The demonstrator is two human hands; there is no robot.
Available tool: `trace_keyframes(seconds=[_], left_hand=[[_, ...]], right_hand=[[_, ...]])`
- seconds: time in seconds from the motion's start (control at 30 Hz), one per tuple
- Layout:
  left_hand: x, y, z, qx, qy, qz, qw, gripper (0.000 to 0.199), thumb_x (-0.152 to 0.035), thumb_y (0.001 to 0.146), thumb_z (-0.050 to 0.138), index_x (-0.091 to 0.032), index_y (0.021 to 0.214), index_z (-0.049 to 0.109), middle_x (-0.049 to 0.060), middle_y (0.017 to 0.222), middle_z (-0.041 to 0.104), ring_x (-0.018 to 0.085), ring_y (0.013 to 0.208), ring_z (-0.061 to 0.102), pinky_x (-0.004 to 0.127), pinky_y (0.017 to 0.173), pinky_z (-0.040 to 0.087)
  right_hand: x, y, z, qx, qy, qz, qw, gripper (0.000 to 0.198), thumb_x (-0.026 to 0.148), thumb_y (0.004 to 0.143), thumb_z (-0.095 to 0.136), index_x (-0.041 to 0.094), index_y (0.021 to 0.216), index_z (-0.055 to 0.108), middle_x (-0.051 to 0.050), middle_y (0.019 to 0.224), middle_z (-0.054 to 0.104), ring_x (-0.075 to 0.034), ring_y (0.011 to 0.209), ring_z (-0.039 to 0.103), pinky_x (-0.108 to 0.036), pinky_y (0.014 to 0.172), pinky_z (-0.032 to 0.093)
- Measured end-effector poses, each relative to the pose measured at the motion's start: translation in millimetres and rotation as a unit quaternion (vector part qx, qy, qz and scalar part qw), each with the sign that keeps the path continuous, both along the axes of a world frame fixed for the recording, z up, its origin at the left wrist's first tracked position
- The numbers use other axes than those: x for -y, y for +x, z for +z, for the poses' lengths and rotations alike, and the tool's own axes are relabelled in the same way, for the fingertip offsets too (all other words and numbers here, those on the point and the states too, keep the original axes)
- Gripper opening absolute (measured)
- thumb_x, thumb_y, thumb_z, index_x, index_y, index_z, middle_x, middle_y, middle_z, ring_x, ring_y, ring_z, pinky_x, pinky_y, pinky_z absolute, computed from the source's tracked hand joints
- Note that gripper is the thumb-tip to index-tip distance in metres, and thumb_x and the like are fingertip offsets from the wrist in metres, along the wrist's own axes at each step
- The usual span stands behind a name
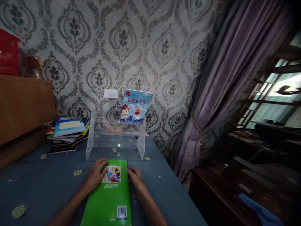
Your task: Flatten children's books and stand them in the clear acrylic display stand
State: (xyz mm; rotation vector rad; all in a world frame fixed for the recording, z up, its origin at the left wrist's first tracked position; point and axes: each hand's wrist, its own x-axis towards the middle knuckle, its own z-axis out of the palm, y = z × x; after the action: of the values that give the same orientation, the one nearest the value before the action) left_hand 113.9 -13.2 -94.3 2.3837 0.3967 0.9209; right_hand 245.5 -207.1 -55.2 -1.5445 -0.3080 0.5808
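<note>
A green book (107,201) with a colourful picture panel and a barcode lies on the table in front of me. My left hand (97,172) is on its upper left part, thumb on the cover and fingers near the top edge. My right hand (136,178) grips the right edge near the top, its fingers bent. Just beyond the book stands a clear plastic book rack (115,153). On the rack's upper right, a blue picture book (135,108) with red title characters leans upright, its cover facing me.
A stack of books (68,128) sits at the back left, beside a wooden cabinet (24,106) with a red basket (8,53) on top. Patterned wallpaper is behind the table (160,194). A purple curtain (216,94) hangs on the right, by dark furniture (218,194).
</note>
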Motion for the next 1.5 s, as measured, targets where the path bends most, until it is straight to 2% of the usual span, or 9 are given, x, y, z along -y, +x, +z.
trace_keyframes(seconds=[0.13,0.27,0.47,0.77,1.0,1.13,1.27,1.37,1.5], left_hand=[[1.0,-1.4,4.2,-0.009,0.003,-0.007,1.0,0.033,-0.033,0.089,0.045,-0.02,0.105,0.07,0.013,0.118,0.068,0.03,0.118,0.06,0.049,0.105,0.047],[2.7,-3.9,10.2,-0.017,0.01,-0.009,1.0,0.031,-0.029,0.089,0.045,-0.018,0.105,0.069,0.013,0.118,0.067,0.029,0.116,0.059,0.048,0.105,0.045],[4.5,-5.7,11.4,-0.019,0.009,-0.016,1.0,0.031,-0.026,0.09,0.044,-0.018,0.109,0.068,0.013,0.119,0.066,0.028,0.118,0.057,0.047,0.106,0.045],[4.5,-8.2,16.5,-0.027,0.013,-0.024,0.999,0.027,-0.022,0.088,0.049,-0.017,0.107,0.068,0.013,0.119,0.065,0.027,0.118,0.057,0.044,0.107,0.043],[5.2,-9.7,20.3,-0.047,0.023,-0.026,0.998,0.026,-0.019,0.088,0.05,-0.018,0.108,0.067,0.01,0.117,0.065,0.025,0.116,0.057,0.044,0.107,0.043],[6.4,-10.4,24.2,-0.045,0.017,-0.04,0.998,0.026,-0.018,0.089,0.048,-0.017,0.108,0.067,0.01,0.114,0.065,0.024,0.114,0.058,0.042,0.106,0.043],[7.1,-11.9,26.3,-0.051,0.016,-0.048,0.997,0.025,-0.02,0.09,0.049,-0.018,0.108,0.067,0.01,0.115,0.065,0.025,0.114,0.058,0.043,0.106,0.043],[9.0,-13.8,28.0,-0.056,0.023,-0.062,0.996,0.026,-0.022,0.092,0.048,-0.02,0.11,0.066,0.009,0.115,0.065,0.024,0.115,0.058,0.042,0.106,0.043],[18.1,-18.0,36.8,-0.055,0.062,-0.076,0.994,0.028,-0.023,0.093,0.047,-0.019,0.115,0.065,0.01,0.119,0.063,0.025,0.117,0.056,0.042,0.106,0.042]], right_hand=[[-6.8,11.3,12.3,0.064,-0.082,0.058,0.993,0.018,0.033,0.068,0.073,0.018,0.063,0.065,0.003,0.054,0.057,-0.012,0.051,0.05,-0.021,0.042,0.03],[-15.8,21.6,15.4,0.065,-0.121,0.074,0.988,0.021,0.031,0.073,0.073,0.018,0.06,0.063,0.005,0.046,0.05,-0.009,0.044,0.044,-0.019,0.04,0.028],[-21.7,24.9,17.2,0.101,-0.163,0.073,0.979,0.021,0.03,0.077,0.068,0.019,0.061,0.06,0.004,0.051,0.055,-0.011,0.05,0.052,-0.018,0.044,0.038],[-46.3,32.5,35.0,0.193,-0.246,0.089,0.946,0.027,0.021,0.075,0.069,0.017,0.051,0.057,0.003,0.047,0.049,-0.014,0.061,0.058,-0.019,0.051,0.035],[-56.7,38.2,37.5,0.206,-0.297,0.089,0.928,0.036,0.026,0.081,0.068,0.019,0.05,0.053,-0.002,0.054,0.056,-0.019,0.07,0.064,-0.023,0.059,0.041],[-58.2,38.0,40.0,0.199,-0.3,0.086,0.929,0.043,0.027,0.082,0.07,0.02,0.046,0.048,-0.003,0.053,0.054,-0.021,0.077,0.064,-0.025,0.063,0.042],[-56.1,35.4,42.3,0.172,-0.273,0.069,0.944,0.042,0.025,0.08,0.073,0.021,0.047,0.047,-0.003,0.056,0.055,-0.023,0.085,0.064,-0.025,0.069,0.043],[-47.3,30.7,44.2,0.126,-0.233,0.057,0.963,0.034,0.025,0.079,0.073,0.02,0.054,0.05,-0.001,0.058,0.055,-0.02,0.077,0.063,-0.025,0.067,0.045],[-26.9,20.1,48.1,0.044,-0.153,0.058,0.985,0.026,0.037,0.085,0.066,0.02,0.069,0.053,0.002,0.059,0.055,-0.015,0.058,0.057,-0.026,0.059,0.048]])
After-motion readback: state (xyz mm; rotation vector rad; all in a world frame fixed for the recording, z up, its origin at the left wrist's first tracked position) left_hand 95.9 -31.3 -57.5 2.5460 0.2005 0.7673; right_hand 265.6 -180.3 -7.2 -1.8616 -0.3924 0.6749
